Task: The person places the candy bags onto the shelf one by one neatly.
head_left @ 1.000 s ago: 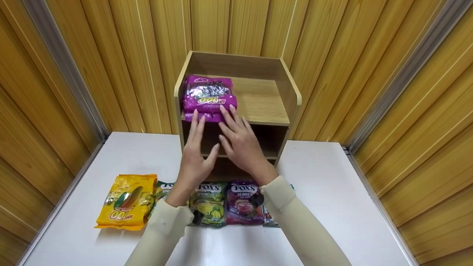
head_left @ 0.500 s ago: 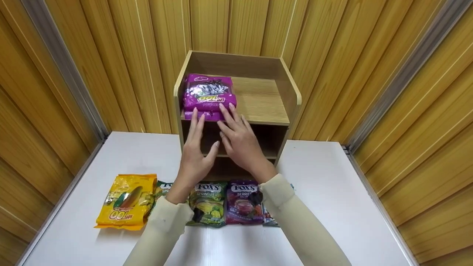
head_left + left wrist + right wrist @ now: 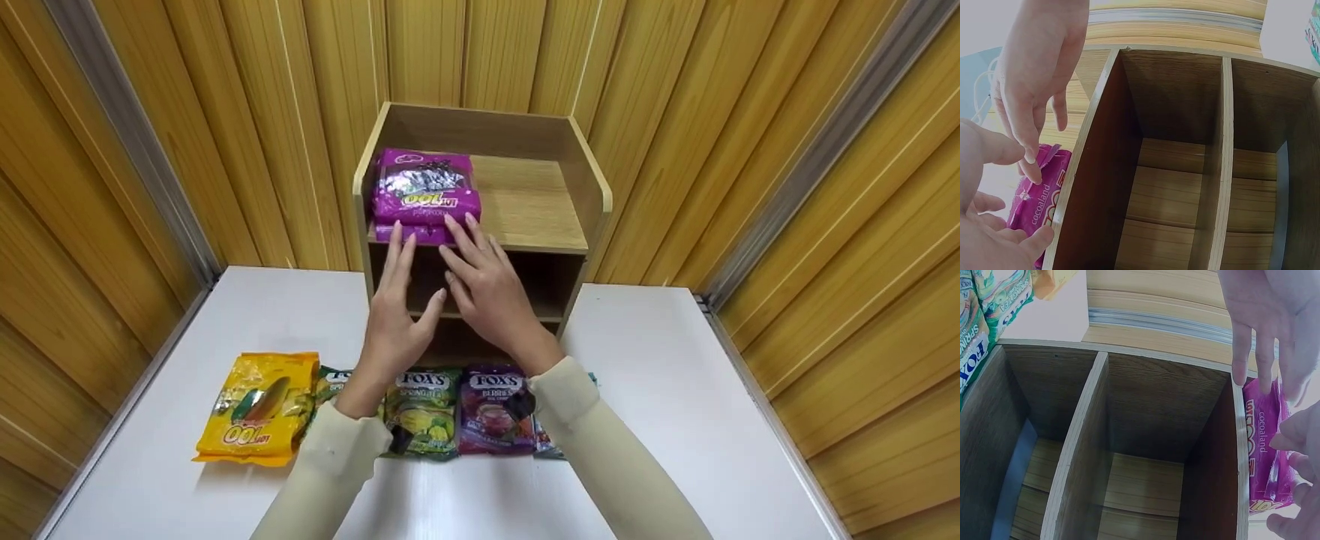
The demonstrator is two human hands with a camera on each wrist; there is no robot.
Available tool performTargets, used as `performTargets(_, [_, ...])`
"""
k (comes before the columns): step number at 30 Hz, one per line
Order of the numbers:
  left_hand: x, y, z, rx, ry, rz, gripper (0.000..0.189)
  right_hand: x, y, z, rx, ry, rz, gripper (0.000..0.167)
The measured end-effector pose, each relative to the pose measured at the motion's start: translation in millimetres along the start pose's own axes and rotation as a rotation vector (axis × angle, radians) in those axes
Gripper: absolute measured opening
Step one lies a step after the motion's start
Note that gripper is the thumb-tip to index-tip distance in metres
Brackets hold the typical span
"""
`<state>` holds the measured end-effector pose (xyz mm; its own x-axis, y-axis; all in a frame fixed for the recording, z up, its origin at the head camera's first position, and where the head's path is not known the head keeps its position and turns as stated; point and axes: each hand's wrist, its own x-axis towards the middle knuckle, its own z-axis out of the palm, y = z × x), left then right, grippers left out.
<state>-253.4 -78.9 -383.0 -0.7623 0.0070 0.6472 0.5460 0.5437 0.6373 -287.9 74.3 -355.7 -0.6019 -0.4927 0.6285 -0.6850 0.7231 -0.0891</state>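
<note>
A purple candy bag [image 3: 427, 184] lies flat on the left part of the top shelf of a small wooden shelf unit [image 3: 532, 202]. Its near flap meets the shelf's front edge. My left hand [image 3: 394, 322] has its fingers stretched out, fingertips on the flap's left part. To the right, my right hand [image 3: 491, 292] is spread, with fingertips on the bag's near right corner. Both hands reappear beside the purple bag [image 3: 1039, 202] in the left wrist view. Neither hand curls round the bag [image 3: 1264, 439] in the right wrist view.
On the white table [image 3: 637, 420], a yellow candy bag [image 3: 259, 409] lies at the left. Green Fox's bags [image 3: 427, 412] and a purple Fox's bag [image 3: 495, 412] lie in front of the unit, partly behind my arms. Wood-panelled walls [image 3: 495, 52] enclose the table.
The purple candy bag has slid slightly toward the back of the top shelf. Both hands stay at its near edge, almost unmoved.
</note>
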Motion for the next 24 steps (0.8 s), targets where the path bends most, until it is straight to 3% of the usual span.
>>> performTargets(10, [-8.7, 4.9, 0.1, -0.007, 0.015, 0.018, 0.073, -10.7, -1.8, -3.9, 0.034, 0.042, -0.017, 0.039])
performTargets(19, [-19.7, 6.4, 1.9, -0.033, 0.037, 0.067, 0.068, -25.7, -3.9, -7.2, 0.128, 0.105, -0.033, 0.037])
performTargets(24, [-25.6, 7.1, 2.7, -0.032, 0.034, 0.066, 0.068, -37.7, -2.2, -9.8, 0.186, 0.143, 0.006, 0.035])
